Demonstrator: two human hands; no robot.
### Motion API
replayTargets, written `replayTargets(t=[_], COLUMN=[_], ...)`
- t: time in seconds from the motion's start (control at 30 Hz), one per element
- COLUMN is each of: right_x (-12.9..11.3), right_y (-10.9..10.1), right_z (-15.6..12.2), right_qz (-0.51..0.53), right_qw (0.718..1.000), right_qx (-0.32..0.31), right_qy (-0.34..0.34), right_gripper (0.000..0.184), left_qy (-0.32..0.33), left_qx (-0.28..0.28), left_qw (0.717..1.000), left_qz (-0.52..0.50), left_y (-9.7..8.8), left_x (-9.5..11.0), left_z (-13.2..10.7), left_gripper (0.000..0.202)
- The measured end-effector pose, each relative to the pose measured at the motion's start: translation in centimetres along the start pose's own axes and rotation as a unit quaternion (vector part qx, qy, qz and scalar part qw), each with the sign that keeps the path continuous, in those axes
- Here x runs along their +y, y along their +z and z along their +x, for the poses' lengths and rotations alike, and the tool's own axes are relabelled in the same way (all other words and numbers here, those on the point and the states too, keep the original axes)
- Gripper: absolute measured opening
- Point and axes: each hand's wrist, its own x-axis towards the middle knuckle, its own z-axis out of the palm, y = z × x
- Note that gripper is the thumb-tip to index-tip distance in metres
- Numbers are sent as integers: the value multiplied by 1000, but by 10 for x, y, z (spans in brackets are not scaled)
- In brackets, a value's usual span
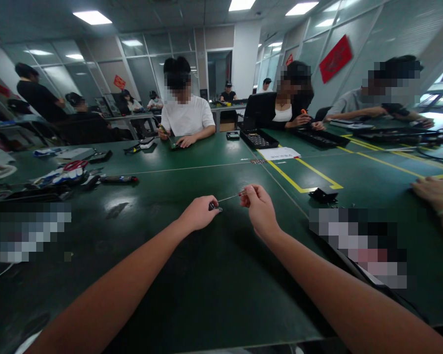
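Note:
My left hand (199, 214) is closed around a small dark part (213, 204) with a shiny edge, just above the green table. Its kind is hidden by my fingers. In my right hand (257, 206), the fingers pinch the reddish handle end of a thin screwdriver (229, 198). The metal shaft points left, and its tip meets the dark part or lies right beside it; I cannot tell which.
A dark marker pen (118, 179) lies at the left, near red-handled scissors (76, 165) and a cluttered pile. A black bracket-like piece (324, 195) sits to the right. Another person's hand (437, 194) rests at the right edge. People work across the table (192, 290).

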Motion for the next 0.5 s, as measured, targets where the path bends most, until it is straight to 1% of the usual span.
replayTargets(t=[0.1,0.13,0.23,0.3,0.4,0.5], right_x=[1,1,0,0,-2,-3], right_y=[0,0,1,2,3,3], right_z=[0,-1,-1,-1,-2,-2], right_qz=[0,-1,-1,3,14,11], right_qw=[1000,1000,1000,1000,1000,1000], right_qx=[-3,-4,-4,-5,-6,-11], right_qy=[2,3,6,8,10,13], right_gripper=[23,23,23,22,21,21], left_qy=[-5,-4,5,4,-13,-56], left_qx=[-35,-49,-73,-70,-56,-55], left_qw=[998,997,994,995,997,997], left_qz=[50,62,80,75,42,-10], left_y=[4,5,6,5,1,-7], left_x=[2,2,3,2,-4,-15], left_z=[5,7,10,10,10,5], left_gripper=[32,34,29,27,25,22])
